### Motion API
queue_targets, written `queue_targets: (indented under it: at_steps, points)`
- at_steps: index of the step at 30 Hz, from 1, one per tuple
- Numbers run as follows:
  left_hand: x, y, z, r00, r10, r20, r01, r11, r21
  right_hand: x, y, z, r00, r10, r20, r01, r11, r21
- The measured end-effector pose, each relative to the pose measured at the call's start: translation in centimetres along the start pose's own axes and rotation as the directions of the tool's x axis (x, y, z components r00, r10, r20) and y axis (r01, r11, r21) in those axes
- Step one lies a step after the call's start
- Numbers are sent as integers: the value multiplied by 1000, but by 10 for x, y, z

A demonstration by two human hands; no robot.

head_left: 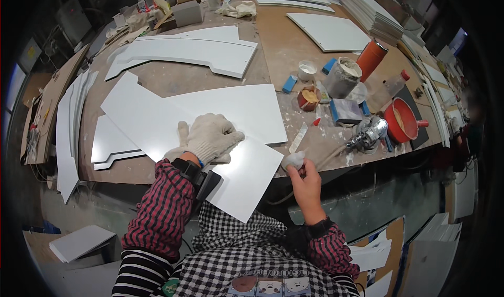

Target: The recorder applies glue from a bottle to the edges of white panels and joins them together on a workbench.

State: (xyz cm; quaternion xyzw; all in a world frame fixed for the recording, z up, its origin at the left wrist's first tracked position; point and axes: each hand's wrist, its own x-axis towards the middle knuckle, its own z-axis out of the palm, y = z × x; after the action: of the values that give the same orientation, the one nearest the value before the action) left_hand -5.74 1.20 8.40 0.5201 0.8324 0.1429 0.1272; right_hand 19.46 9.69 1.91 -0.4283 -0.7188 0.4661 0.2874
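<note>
My left hand (210, 135), in a cream knitted glove, rests on a glossy white panel (244, 179). Its thumb and little finger stand apart, while the middle fingers bend down toward the surface. The panel lies slantwise over other white panels, and its near corner juts past the table edge above my checked apron. Beside its right corner, my bare right hand (307, 184) pinches a small crumpled white wad (295, 160), perhaps cloth. A scraper blade with a red tip (298, 138) lies just beyond that hand.
To the right are a sander (370, 133), a red pan (403, 121), a grey tub (343, 79), an orange cylinder (371, 59) and blue blocks. Shaped white panels (184, 53) lie at the back left, others (68, 129) along the left edge. A panel stack (373, 16) stands far right.
</note>
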Motion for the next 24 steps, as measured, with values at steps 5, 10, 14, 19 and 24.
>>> queue_targets:
  at_steps: [5,10,14,19,24]
  points:
    - [3,-2,0,1000,12,16,-12,1000,-20,4,1,2,1000,-22,9,22,1000,-18]
    - [5,0,-2,998,-14,58,16,999,-34,8,1,4,998,-66,-17,65,997,-46]
    - [4,-1,-3,998,10,54,-8,999,-36,10,1,4,997,-70,-13,69,997,-47]
    - [5,0,-3,997,4,81,0,999,-52,11,2,4,996,-89,-8,88,994,-64]
    - [5,0,-2,997,-2,77,7,998,-65,11,2,4,995,-95,-12,94,994,-62]
